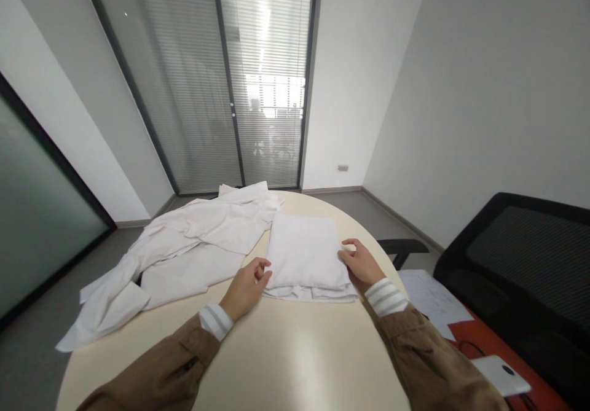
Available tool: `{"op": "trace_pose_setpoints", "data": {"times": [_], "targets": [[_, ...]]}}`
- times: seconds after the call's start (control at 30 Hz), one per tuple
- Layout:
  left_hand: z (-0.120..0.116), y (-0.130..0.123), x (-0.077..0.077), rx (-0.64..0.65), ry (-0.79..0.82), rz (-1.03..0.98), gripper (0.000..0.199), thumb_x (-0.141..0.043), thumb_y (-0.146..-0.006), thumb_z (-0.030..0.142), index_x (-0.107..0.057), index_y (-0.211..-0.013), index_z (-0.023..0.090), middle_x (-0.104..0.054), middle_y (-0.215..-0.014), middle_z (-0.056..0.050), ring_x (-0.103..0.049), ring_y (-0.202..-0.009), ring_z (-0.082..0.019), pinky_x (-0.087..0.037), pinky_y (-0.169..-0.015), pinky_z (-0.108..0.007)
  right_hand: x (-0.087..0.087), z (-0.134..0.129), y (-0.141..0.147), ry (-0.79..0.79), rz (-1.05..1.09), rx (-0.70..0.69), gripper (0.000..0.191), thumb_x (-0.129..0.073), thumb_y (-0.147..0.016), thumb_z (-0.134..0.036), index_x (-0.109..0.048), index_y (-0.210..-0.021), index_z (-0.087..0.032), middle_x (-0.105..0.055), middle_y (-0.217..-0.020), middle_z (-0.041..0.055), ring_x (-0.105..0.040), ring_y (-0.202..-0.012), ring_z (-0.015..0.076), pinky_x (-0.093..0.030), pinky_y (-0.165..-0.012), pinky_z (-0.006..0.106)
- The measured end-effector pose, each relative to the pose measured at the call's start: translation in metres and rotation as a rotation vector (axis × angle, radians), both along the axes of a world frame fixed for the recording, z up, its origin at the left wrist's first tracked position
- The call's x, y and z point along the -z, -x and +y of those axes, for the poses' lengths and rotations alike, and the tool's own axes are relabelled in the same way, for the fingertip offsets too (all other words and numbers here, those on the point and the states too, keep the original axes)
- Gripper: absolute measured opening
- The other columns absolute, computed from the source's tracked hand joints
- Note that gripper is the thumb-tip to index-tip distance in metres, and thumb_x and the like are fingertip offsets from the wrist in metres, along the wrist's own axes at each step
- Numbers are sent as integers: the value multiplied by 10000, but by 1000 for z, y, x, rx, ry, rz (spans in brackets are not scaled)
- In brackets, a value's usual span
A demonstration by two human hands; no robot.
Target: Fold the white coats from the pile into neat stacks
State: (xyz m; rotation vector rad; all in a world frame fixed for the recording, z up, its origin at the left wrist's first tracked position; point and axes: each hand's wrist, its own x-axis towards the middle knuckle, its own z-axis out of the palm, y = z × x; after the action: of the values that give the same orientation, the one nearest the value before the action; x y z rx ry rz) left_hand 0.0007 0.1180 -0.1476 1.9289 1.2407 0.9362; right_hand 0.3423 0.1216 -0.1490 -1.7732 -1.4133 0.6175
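A white garment (pixel 304 248), folded into a flat, near-square stack, lies on the round cream table (pixel 281 349). Its layered edges show along the near side. At its left edge is my left hand (pixel 247 285), fingers loosely curled with a gap between thumb and forefinger. My right hand (pixel 363 265) rests by the right edge, its thumb close to the fabric and its forefinger held apart. Neither hand visibly grips the cloth, though the undersides of the fingers are hidden. To the left, a heap of unfolded white garments (pixel 198 239) spreads loosely, a sleeve-like part hanging toward the table's left edge.
On the right stands a black mesh-backed chair (pixel 525 263) with an armrest (pixel 405 246) near the table. Papers (pixel 433 297) and a white device (pixel 502 374) lie on its red seat. Glass panels with blinds (pixel 267 91) are behind the table.
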Motion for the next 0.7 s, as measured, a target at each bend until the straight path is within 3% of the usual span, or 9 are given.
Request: {"op": "trace_pose_setpoints", "data": {"times": [0.17, 0.37, 0.57, 0.7], "targets": [[1, 0, 1, 0, 81, -86, 266, -600, -837, 375, -580, -996, 163, -450, -648, 67, -479, -605, -142, -389, -635, -277, 7, -1, 1, -42, 82, -143, 524, -639, -792, -426, -503, -1240, -190, -572, -602, -67, -545, -544, 152, -403, -546, 258], [2, 1, 8, 10, 81, -69, 215, -578, -856, 378, -529, -938, 185, -485, -683, 56, -486, -619, -145, -390, -636, -280, 4, -2, 2, -30, -35, -195, 477, -588, -828, -502, -516, -1168, -176, -396, -538, -109, -417, -490, 130, -329, -507, 253], [-3, -1, 6, -69, -65, 81, 143, -529, -880, 325, -544, -931, 192, -496, -690, 34, -515, -677, -178, -396, -685, -306, -1, -6, 3, 17, -71, -181, 577, -602, -840, -544, -474, -1283, -197, -519, -587, -74, -525, -540, 156, -372, -542, 261], [-5, 0, -1, -68, -121, 254, 93, -566, -843, 236, -592, -919, 189, -557, -701, 6, -551, -770, -210, -391, -734, -326, -1, -7, 2, 9, -92, -255, 618, -649, -815, -505, -472, -1330, -213, -570, -622, -55, -563, -580, 169, -408, -580, 274]]}}
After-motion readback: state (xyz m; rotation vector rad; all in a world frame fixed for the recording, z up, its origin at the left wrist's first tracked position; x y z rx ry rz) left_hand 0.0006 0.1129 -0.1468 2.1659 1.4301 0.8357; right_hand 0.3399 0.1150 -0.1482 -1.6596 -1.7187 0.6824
